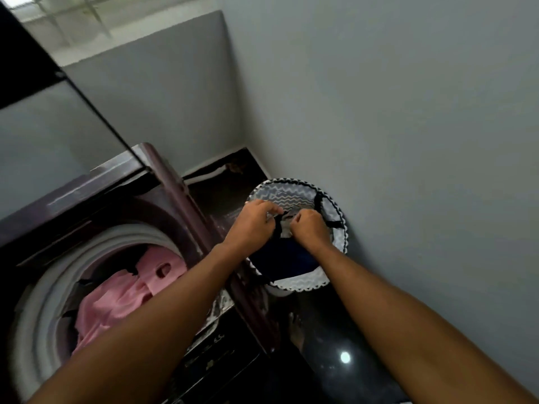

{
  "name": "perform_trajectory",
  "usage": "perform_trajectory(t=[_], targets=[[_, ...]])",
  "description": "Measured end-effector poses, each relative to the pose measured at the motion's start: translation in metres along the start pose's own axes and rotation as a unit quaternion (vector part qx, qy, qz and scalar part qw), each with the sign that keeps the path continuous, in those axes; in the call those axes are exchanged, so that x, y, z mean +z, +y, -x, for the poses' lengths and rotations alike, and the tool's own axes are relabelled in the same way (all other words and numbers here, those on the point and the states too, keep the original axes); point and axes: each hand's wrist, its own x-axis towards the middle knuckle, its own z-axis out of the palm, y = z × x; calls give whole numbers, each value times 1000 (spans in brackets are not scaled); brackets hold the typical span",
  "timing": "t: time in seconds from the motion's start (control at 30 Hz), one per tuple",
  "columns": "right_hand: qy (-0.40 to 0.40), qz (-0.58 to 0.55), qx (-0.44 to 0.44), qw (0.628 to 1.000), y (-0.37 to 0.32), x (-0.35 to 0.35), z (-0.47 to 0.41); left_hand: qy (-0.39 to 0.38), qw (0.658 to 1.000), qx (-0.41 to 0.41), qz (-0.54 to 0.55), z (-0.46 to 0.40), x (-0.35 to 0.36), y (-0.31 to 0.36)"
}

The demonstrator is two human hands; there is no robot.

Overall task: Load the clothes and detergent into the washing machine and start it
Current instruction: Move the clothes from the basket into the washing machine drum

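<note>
- Both forearms reach forward over the washing machine [163, 199], its lid raised.
- To the left of the left hand [252, 221], pink clothes [116, 290] lie in the open drum.
- The left hand pinches a dark garment [287, 258] by its edge, fingers curled.
- Just beside it, the right hand [307, 227] is fisted on the same garment.
- Under both hands stands the zigzag-patterned laundry basket [297, 193], against the wall [408, 112].
</note>
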Motion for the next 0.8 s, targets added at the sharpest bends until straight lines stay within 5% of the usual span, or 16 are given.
perform_trajectory(t=[0.4,0.63,0.8], targets=[[-130,73,136,979,97,77,-132,-152,980,-125,-41,-101,141,-74],[-192,102,117,969,119,108,-164,-188,973,-128,-47,-111,176,-93],[-114,48,128,984,131,109,-176,-175,973,-145,-32,-112,174,-98]])
